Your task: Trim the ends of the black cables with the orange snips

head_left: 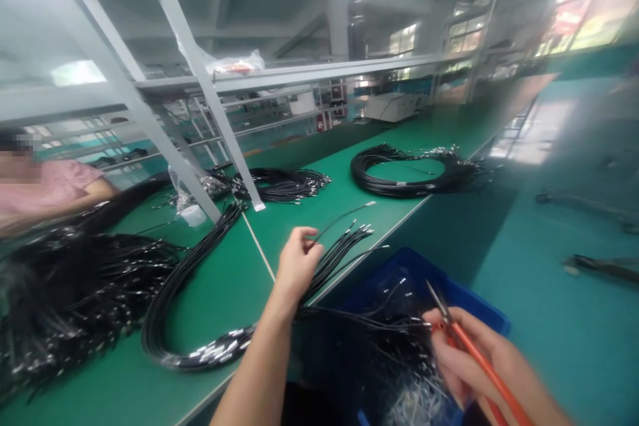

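A single black cable (340, 216) is pinched between the thumb and fingers of the left hand (298, 259), above the front edge of the green table (214, 299). Orange-handled pliers (472, 350) are gripped in the right hand (479, 353), beyond that edge, over a blue bin (479, 303); whether the cable tips beside its fingers are held cannot be told. A curved cable bundle (162, 304) is laid along the same edge, and a coil (384, 185) is set farther along it.
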Motion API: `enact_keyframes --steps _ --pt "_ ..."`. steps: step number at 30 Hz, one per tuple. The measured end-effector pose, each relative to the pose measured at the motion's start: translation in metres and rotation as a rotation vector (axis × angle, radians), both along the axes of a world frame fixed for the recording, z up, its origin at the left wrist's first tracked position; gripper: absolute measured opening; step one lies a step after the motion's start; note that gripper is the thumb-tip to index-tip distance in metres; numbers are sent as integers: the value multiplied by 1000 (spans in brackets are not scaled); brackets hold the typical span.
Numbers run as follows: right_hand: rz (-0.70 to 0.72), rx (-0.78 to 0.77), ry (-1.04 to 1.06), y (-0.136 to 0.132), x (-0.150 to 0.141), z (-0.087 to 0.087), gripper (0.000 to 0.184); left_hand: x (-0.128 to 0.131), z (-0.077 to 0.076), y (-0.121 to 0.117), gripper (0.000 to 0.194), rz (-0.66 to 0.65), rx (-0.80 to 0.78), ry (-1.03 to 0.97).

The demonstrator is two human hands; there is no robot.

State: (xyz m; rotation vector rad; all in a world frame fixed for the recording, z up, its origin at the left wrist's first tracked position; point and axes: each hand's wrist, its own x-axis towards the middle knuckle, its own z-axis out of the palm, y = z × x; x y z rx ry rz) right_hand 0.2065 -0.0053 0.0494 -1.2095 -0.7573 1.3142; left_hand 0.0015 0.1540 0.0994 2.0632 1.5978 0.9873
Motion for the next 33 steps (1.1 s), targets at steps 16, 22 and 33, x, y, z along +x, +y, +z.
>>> enact_keyframes --steps 16,22,33 --pt "-274 115 262 -1 -4 1 25 62 -27 -99 14 -449 20 -82" --pt "-394 204 248 11 -15 9 37 60 -31 -99 13 -504 -424 -396" --pt "-395 169 316 19 -23 11 36 62 -30 -101 11 -467 -479 -446"
